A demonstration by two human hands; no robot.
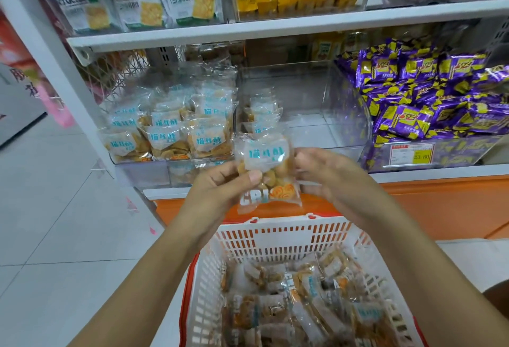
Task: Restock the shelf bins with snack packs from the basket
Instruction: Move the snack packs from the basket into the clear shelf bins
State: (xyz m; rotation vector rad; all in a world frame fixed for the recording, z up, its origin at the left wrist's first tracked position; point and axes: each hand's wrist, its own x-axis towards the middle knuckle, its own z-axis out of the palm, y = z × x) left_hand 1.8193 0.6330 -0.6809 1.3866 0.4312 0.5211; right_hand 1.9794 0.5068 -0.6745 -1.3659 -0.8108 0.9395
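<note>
Clear-film pack (265, 170), 1 unit, held above basket (283, 236) and before the near-empty middle bin (316, 93). Pinched at left edge by left hand (220, 189), at right edge by right hand (327, 178). Judged light, crinkly, slippery; biscuits inside brittle. Best gripped by the sealed edges, not squeezed across the middle. Further packs (303, 291) are seen in basket.
</note>
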